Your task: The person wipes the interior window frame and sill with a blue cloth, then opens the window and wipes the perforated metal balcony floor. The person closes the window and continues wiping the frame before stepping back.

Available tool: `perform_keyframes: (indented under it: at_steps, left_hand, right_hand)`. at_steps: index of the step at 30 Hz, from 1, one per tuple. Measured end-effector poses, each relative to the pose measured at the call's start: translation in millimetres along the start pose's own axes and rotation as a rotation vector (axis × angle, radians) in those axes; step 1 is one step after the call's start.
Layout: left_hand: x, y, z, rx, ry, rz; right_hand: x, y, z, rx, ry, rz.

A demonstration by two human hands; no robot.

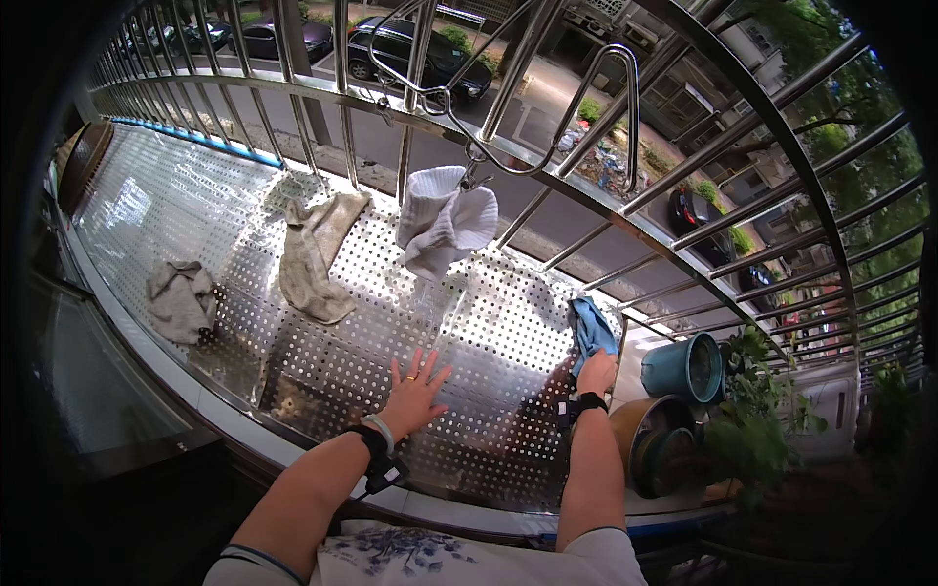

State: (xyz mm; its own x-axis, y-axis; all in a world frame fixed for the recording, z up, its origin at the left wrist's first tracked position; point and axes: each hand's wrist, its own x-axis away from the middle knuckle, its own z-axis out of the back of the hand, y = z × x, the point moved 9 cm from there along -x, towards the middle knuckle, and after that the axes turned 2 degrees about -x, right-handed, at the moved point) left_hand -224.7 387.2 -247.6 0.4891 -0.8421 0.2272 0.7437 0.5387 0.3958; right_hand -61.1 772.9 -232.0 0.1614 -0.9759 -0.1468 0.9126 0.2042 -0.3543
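My left hand [414, 393] is spread flat, palm down, against a perforated metal sheet [391, 342], with nothing in it. Off to the right, my right hand [597, 373] is closed on a blue cloth [590, 327], which bunches up beyond the fingers at the sheet's right edge. A white ribbed cloth [445, 223] hangs from a clip on a wire hanger above the far side of the sheet. Left of it a long beige-grey cloth [318, 256] lies on the metal, and a smaller crumpled grey cloth [183, 301] lies farther left.
Steel bars [342, 88] rise along the far side and curve round to the right. The wire hanger [508, 161] dangles from them. A teal pot [684, 368], a brown pot [653, 439] and leafy plants [757, 420] stand at right. Parked cars [420, 54] show beyond the bars.
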Motion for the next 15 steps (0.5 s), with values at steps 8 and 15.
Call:
perform_keyframes:
  at_steps: [8, 15]
  left_hand:
    - [1, 2, 3, -0.013, 0.018, -0.014]
    - [41, -13, 23, 0.007, 0.214, 0.001]
  right_hand:
    - [107, -76, -19, -0.123, -0.224, 0.195]
    - [288, -289, -46, -0.281, -0.609, 1.093]
